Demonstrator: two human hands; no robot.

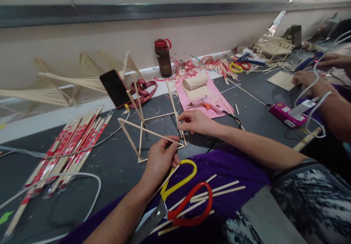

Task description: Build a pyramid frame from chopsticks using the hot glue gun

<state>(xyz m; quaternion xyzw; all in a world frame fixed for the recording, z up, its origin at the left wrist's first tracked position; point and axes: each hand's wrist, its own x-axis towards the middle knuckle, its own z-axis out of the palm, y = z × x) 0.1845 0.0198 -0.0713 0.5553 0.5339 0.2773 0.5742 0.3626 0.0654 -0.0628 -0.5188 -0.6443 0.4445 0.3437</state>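
Along the dark table (115,167), the biggest pieces are the fanned stick lattices (85,81) at the back left, well apart from the hands. Next comes the purple cloth (238,163) over the person's lap, then the open stick frame (148,130) on the tabletop in front of the person.

The frame looks partly built: the base sticks meet at their corners and several sticks rise or slant from them, but two tips at the back stand unjoined and the top is not closed. The left hand (161,158) pinches a slanting stick at the near right corner; the right hand (199,121) has its fingers drawn narrow at the side stick — whether they grip it, I cannot tell.

Wrapped stick bundles (71,141) lie to the left. A phone (116,88) leans close behind the frame, tight against that side. Scissors (163,208) lie below the left hand, crowding the lap, and a pink glue gun (210,105) rests beyond the right hand — its black cord (233,117) trails near that forearm. Smallest are the loose cut sticks (222,193) on the cloth.
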